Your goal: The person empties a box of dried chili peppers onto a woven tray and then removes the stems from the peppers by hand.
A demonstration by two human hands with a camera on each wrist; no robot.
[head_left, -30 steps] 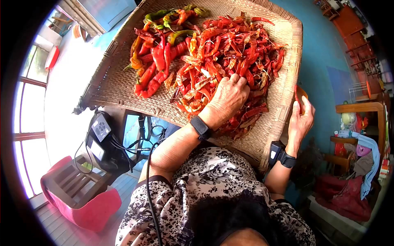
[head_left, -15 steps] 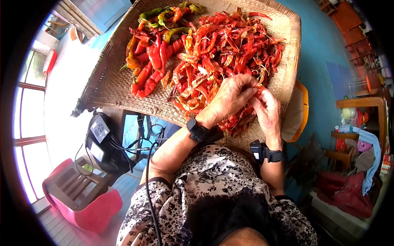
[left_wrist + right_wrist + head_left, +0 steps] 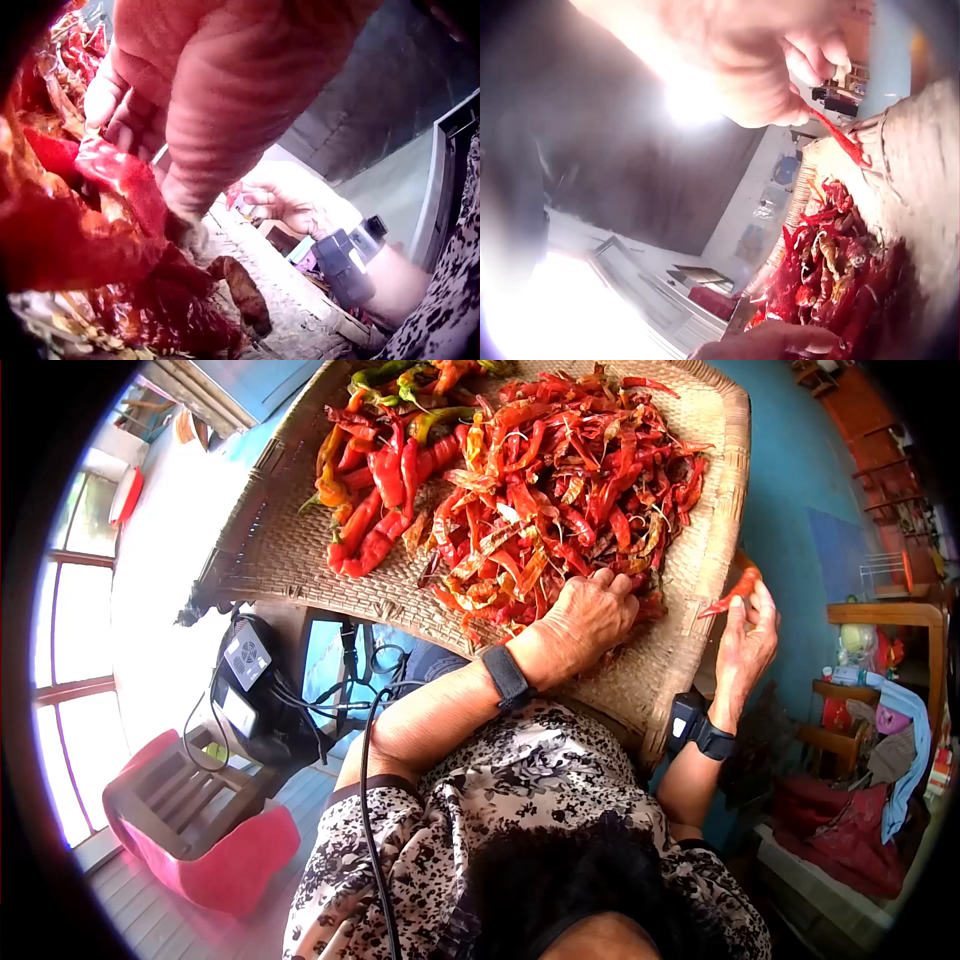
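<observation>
A heap of dried red chili peppers [image 3: 590, 470] covers the right part of a woven tray [image 3: 722, 510]. Into the near edge of this heap reaches the left hand [image 3: 590, 618], its fingers bent down among the pods. In the left wrist view its fingertips lie right at a shiny red chili [image 3: 127, 180]; I cannot tell whether they grip it. Outside the tray's right rim, the right hand [image 3: 748, 645] pinches a single red chili [image 3: 722, 603] between thumb and fingers. That chili [image 3: 844, 141] points toward the rim in the right wrist view.
Larger fresh red peppers [image 3: 388, 475] and green ones [image 3: 380, 375] lie on the tray's left side. A black bag with cables [image 3: 265, 665] and a stool with pink cloth [image 3: 215, 860] stand at left. Wooden furniture with clothes [image 3: 880, 730] is at right.
Half a second ago both hands met over the heap at a chili. Since then the right hand has moved right, past the rim, with a chili, and the left has gone down into the heap.
</observation>
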